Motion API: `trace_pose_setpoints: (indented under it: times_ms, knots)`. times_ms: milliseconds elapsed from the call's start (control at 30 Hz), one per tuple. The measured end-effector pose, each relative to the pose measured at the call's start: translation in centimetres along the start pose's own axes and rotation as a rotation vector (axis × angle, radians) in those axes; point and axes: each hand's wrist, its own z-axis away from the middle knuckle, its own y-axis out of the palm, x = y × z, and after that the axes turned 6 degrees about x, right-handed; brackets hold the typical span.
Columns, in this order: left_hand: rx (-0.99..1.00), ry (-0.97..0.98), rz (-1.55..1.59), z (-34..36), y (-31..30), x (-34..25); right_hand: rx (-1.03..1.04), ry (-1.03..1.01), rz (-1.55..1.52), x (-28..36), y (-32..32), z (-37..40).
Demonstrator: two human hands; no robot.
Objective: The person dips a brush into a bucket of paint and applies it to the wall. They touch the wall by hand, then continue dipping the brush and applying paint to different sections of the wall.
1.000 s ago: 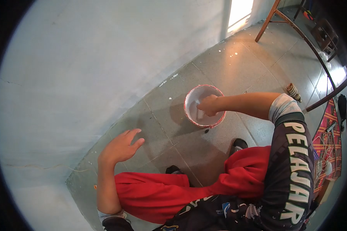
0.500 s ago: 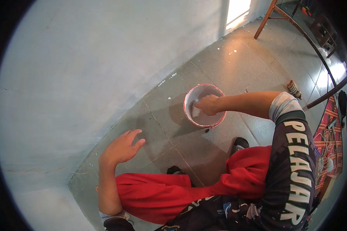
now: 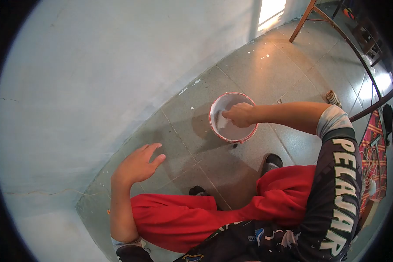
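Grasping a pale object (image 3: 221, 121) inside the bucket (image 3: 224, 101), right hand (image 3: 240, 115) clenched; left hand (image 3: 136, 166) open.

1 head cam, looks forward and steeply down past the lap; floor (image 3: 231, 174) mid-view, wall (image 3: 96, 78) toward 10 o'clock.

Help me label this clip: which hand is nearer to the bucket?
Right. The right hand reaches inside the bucket; the left hand is held apart from it, over the floor near the wall.
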Motion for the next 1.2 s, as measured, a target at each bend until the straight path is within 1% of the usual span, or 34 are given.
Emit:
trace_pose_setpoints:
  times_ms: [133,267,533,667,767,867,967,1033,1067,1100,1167,1200]
  knots:
    - [-0.022,0.017,-0.007,0.1,0.3,0.3,-0.064,0.006,-0.049,-0.3,0.0,0.7]
    - [-0.033,0.021,-0.011,0.1,0.4,0.4,-0.068,0.008,-0.022,0.1,-1.0,1.7]
    - [-0.052,0.053,-0.033,0.2,0.5,0.2,-0.117,-0.037,-0.076,0.4,-2.1,3.8]
    - [-0.049,0.034,-0.029,0.4,0.4,-0.3,-0.119,-0.031,-0.092,0.5,-2.7,5.1]
    - [-0.043,0.011,-0.029,0.3,0.3,-0.7,-0.162,-0.050,-0.084,0.3,-3.0,6.2]
    - [-0.039,0.030,-0.019,0.2,0.0,-1.5,-0.154,-0.032,-0.097,0.1,-3.3,7.6]
    - [-0.048,0.032,-0.027,-0.3,0.0,-2.0,-0.152,0.048,-0.131,-0.2,-3.0,9.0]
    - [-0.063,0.105,-0.092,-0.6,0.2,-2.1,-0.164,0.072,-0.134,-1.0,-2.5,9.7]
    - [-0.035,0.115,-0.091,-0.9,0.4,-2.1,-0.167,0.075,-0.131,-1.4,-2.1,9.8]
    - [-0.021,0.109,-0.083,-1.3,0.2,-2.2,-0.237,0.097,-0.117,-1.7,-1.6,9.9]
    - [0.018,0.107,-0.122,-2.2,0.0,-2.7,-0.256,0.071,-0.178,-1.8,-1.9,10.5]
    - [-0.001,0.091,-0.134,-2.2,-0.5,-3.2,-0.290,0.049,-0.163,-1.8,-2.4,10.5]
